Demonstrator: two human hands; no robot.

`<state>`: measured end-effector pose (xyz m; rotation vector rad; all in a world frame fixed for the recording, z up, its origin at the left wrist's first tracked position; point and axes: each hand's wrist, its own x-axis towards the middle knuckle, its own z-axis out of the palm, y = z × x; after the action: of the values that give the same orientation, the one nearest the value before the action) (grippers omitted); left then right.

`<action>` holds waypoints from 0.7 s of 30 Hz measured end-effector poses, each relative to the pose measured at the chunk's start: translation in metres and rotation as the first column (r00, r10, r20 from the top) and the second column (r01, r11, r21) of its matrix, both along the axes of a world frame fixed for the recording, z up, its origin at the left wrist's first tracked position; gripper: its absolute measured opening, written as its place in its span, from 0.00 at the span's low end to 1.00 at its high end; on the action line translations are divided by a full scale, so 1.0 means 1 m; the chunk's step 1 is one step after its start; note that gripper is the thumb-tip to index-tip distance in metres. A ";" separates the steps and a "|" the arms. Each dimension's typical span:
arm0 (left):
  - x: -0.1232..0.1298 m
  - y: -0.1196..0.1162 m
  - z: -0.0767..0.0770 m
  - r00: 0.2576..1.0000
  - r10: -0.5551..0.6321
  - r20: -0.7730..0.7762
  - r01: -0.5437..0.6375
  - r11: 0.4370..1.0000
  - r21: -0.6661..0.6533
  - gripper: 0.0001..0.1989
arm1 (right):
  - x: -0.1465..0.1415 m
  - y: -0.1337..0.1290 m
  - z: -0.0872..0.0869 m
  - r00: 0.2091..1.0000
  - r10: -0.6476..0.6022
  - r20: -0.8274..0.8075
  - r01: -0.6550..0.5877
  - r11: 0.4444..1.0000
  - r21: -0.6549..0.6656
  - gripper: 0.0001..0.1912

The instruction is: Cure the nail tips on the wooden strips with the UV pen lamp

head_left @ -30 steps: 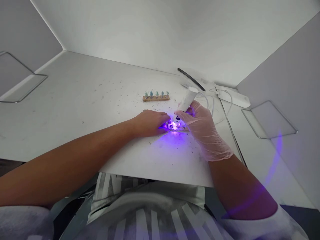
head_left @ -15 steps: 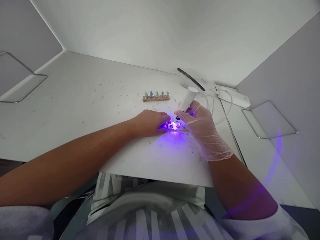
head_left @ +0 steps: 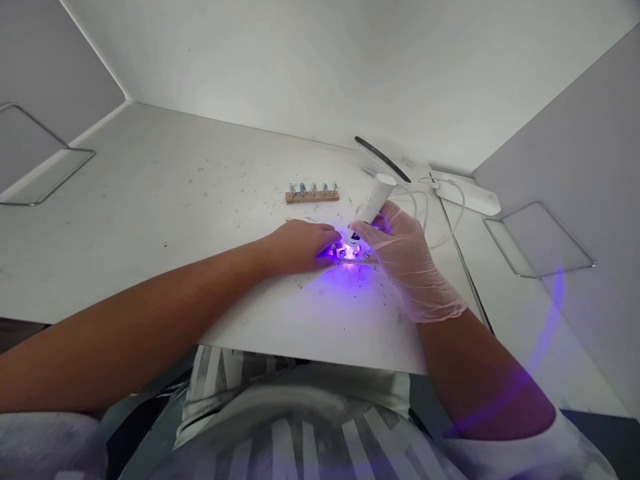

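Observation:
My right hand [head_left: 407, 257], in a thin translucent glove, is closed round a white handheld UV lamp [head_left: 376, 199]. The lamp tilts head-down and throws violet light just above a narrow nail tip stand [head_left: 373, 261] with small metal posts. Bare of any glove, my left hand [head_left: 303, 245] grips the left end of this stand; its fingertips are partly lost in the glare. The nail tips under the lamp are washed out by light. Behind my hands stands a second wooden stand [head_left: 313, 197] carrying several blue-green nail tips.
A black curved nail file [head_left: 383, 159] lies at the back right. Near it a white power strip [head_left: 467, 190] has a white cable [head_left: 457, 223] looping towards the lamp. Wire frames [head_left: 540, 240] stand at both sides. Dark specks dot the white tabletop [head_left: 150, 200].

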<state>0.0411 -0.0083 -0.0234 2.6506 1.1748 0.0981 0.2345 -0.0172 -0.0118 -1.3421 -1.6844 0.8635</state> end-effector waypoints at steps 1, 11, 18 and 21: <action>0.000 0.000 0.000 1.000 -0.001 0.000 0.001 1.000 -0.001 0.16 | 0.000 0.000 0.000 1.000 -0.002 -0.003 0.002 1.000 0.003 0.12; 0.001 0.000 0.001 1.000 0.003 -0.007 -0.003 1.000 0.000 0.16 | 0.000 0.001 0.000 1.000 0.007 -0.009 -0.007 1.000 0.001 0.12; 0.001 -0.001 0.001 1.000 0.004 -0.004 -0.004 1.000 -0.004 0.16 | 0.000 0.000 -0.001 1.000 -0.003 -0.003 0.003 1.000 0.004 0.11; 0.000 -0.001 0.001 1.000 0.003 -0.006 -0.003 1.000 -0.003 0.16 | 0.000 0.001 -0.001 1.000 0.002 0.001 -0.002 1.000 0.010 0.12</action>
<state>0.0414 -0.0088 -0.0228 2.6485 1.1795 0.0880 0.2346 -0.0160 -0.0133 -1.3339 -1.6893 0.8544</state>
